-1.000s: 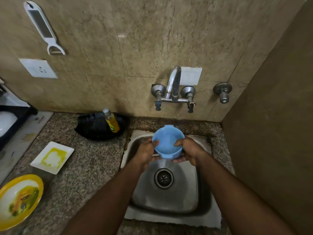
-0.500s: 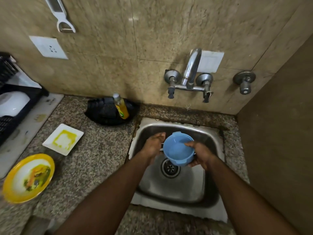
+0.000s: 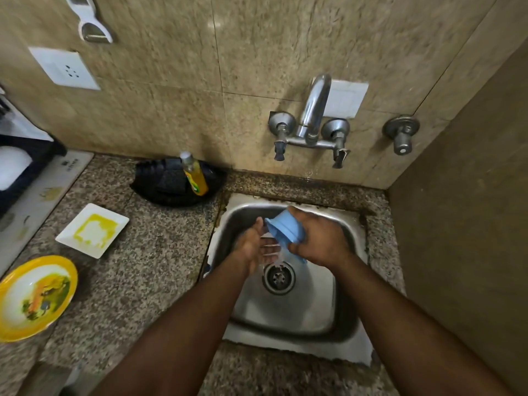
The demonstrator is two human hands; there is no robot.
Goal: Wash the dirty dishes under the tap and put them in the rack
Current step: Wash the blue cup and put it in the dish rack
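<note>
My right hand (image 3: 320, 241) grips a small blue bowl (image 3: 284, 228) over the steel sink (image 3: 285, 310), tipped so its mouth faces left and down. Water pours out of it toward the drain (image 3: 278, 278). My left hand (image 3: 254, 244) is held flat with straight fingers just under the bowl's mouth, in the falling water. The tap (image 3: 313, 115) stands on the wall above. A dirty white square plate (image 3: 93, 230) and a dirty yellow-rimmed bowl (image 3: 35, 297) lie on the counter to the left. The black rack (image 3: 20, 167) shows at the far left edge.
A black tray (image 3: 171, 187) with a yellow soap bottle (image 3: 195, 174) sits behind the sink's left corner. A peeler (image 3: 91, 21) and a socket (image 3: 64, 68) are on the wall. A brown side wall (image 3: 471, 224) closes the right side. A separate valve (image 3: 401, 134) sticks out right of the tap.
The blue bowl went from upright in both hands to tipped over in my right hand, spilling water. My left hand let go and opened beneath it. The view shifted down.
</note>
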